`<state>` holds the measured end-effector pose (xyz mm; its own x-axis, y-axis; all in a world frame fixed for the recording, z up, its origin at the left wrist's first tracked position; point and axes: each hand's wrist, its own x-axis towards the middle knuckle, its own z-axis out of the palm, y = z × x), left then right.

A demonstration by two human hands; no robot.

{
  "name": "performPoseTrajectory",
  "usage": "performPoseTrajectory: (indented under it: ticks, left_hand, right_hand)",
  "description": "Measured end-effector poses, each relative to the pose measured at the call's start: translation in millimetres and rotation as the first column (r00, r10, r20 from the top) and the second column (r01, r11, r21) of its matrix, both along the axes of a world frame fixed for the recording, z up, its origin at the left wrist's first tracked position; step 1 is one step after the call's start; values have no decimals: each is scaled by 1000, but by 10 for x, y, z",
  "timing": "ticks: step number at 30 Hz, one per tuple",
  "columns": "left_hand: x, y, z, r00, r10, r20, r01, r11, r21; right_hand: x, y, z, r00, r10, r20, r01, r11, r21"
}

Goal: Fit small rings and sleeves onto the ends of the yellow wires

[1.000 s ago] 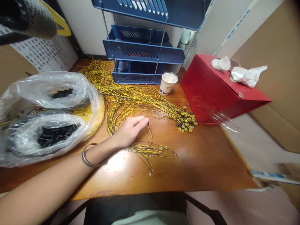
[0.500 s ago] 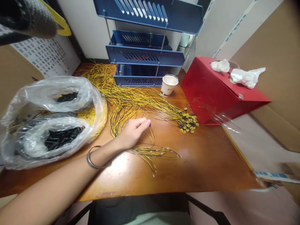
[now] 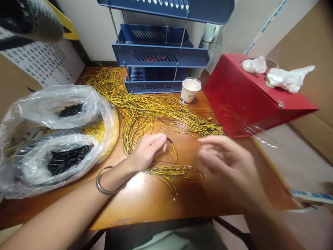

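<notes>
My left hand [image 3: 149, 148] is closed in a pinch on a yellow-and-black wire, whose small black end piece [image 3: 169, 140] sticks out past the thumb and finger. The wire loops down from there toward the wood. My right hand [image 3: 227, 161] hangs to the right above the table, blurred by motion, its fingers bent; whether it holds anything I cannot make out. Below and between the hands lies a bundle of yellow-and-black wires [image 3: 166, 171] with small clear tips. Farther back, a larger heap of such wires [image 3: 153, 109] ends in yellow-and-black caps [image 3: 214, 128], partly behind my right hand.
Clear plastic bags [image 3: 56, 125] with black pieces [image 3: 70, 158] and yellow rings [image 3: 97, 133] stand at left. At the back are a blue tiered rack [image 3: 161, 55] and a paper cup [image 3: 190, 91]. A red box [image 3: 244, 97] with crumpled tissues [image 3: 291, 78] stands at right.
My right hand has come into view from the lower right. The black end piece now shows more clearly beyond my left fingertips. The view has shifted slightly.
</notes>
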<state>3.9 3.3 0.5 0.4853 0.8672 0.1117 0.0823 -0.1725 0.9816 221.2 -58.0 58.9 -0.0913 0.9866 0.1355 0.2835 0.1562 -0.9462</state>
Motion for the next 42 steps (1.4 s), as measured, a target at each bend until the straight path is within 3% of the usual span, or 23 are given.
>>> performPoseTrajectory:
  ticks: [4,8,13,18,25,32,36,42]
  left_hand:
    - [-22,-23,4,998,-54,20,54,998,-16]
    - [-20,-19,1,996,-73,48,75,997,-28]
    - [0,-5,-10,997,-83,4,83,995,-47]
    - [-23,-25,-3,1000,9,-25,-9,1000,2]
    - [-33,-34,58,958,153,-241,-58,930,362]
    - [-35,-41,66,946,206,-249,-51,856,514]
    - [-32,-42,74,949,230,-213,-87,846,526]
    - [-9,-72,66,953,249,-173,-167,907,386]
  right_hand:
    - [-154,321,-170,987,82,142,-83,997,-1]
    - [-253,457,-232,976,182,118,-180,983,-29]
    - [-308,427,-289,994,108,-18,-109,984,-139]
    - [-350,385,-352,991,-10,-130,-24,967,-253]
    - [-416,330,-342,996,-50,-80,44,996,-81]
    - [-424,276,-415,998,-64,-6,64,995,76]
    - [-431,270,-439,997,-70,-18,71,996,52]
    - [-451,276,-451,995,-96,-22,98,991,90]
